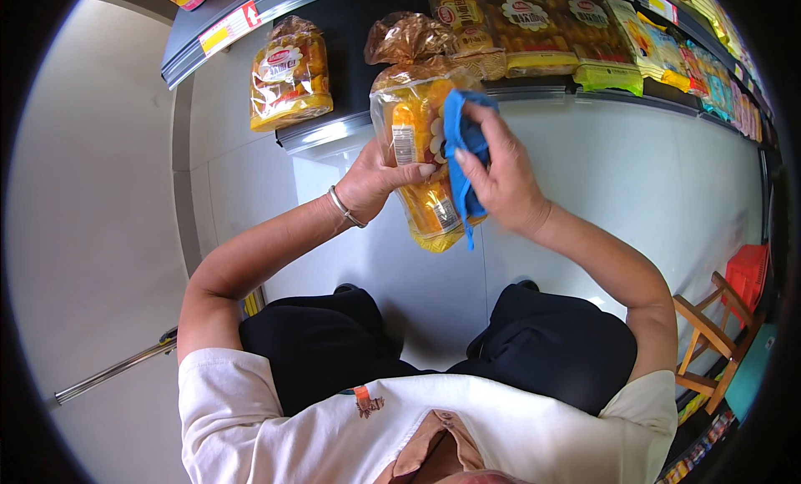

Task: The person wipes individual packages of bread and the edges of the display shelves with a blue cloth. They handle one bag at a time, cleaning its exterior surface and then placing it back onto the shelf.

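Observation:
A clear plastic bag of bread [417, 121] with a yellow base and a gathered brown top is held up in front of the low shelf. My left hand [375, 182] is closed around its left side, the thumb lying across the front. A blue cloth [464, 150] is gripped in my right hand [505, 171] and rests against the bag's right side. The cloth hides part of the bag's front, and one corner of it hangs down.
The dark shelf [349, 83] carries another bread bag [289, 73] at its left end. Several more packages [521, 25] line it to the right. A wooden stool [705, 338] and a red basket [748, 275] stand at the right. A metal pole [113, 374] is at the left.

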`<act>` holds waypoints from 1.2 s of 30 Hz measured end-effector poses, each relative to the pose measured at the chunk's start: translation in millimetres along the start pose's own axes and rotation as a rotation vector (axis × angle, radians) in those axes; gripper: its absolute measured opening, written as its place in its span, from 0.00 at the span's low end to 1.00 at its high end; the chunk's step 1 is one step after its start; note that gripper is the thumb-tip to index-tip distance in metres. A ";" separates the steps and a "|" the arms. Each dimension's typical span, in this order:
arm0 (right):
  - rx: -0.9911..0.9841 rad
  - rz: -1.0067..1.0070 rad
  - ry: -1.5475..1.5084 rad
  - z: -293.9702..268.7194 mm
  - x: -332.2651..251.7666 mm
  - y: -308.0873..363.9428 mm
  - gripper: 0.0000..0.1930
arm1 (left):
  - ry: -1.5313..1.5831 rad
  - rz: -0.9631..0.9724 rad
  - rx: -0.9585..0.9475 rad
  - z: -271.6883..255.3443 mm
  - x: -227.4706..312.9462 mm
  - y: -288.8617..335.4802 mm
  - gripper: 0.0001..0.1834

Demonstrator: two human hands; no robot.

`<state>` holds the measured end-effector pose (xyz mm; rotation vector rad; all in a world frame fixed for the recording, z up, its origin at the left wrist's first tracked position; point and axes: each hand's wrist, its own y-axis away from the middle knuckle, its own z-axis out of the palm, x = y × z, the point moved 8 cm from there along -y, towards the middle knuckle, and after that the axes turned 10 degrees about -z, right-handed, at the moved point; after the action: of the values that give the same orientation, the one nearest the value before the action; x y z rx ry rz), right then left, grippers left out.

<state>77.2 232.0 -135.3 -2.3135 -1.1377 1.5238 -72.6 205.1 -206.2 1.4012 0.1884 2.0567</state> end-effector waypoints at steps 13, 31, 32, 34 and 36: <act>-0.024 -0.196 0.140 -6.6 -22.6 -15.6 0.25 | -0.064 -0.083 -0.099 5.2 -17.2 -2.7 0.31; -0.022 -0.086 0.188 -25.8 19.7 -12.3 0.21 | 0.177 -0.121 -0.018 -5.6 -5.5 0.6 0.32; -0.042 -0.091 0.164 -22.9 16.3 -11.3 0.21 | 0.189 -0.114 0.009 -11.2 -0.5 1.5 0.30; -0.081 -0.101 0.118 -17.6 8.8 -9.7 0.20 | 0.221 -0.087 0.027 -23.1 2.5 0.6 0.32; -0.135 -0.133 0.107 -7.7 -6.1 -5.4 0.19 | 0.265 -0.063 0.011 -30.0 6.6 -3.0 0.33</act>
<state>79.7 233.8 -124.6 -2.3183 -1.3738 1.2996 -99.2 218.1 -215.1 1.1108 0.3508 2.1853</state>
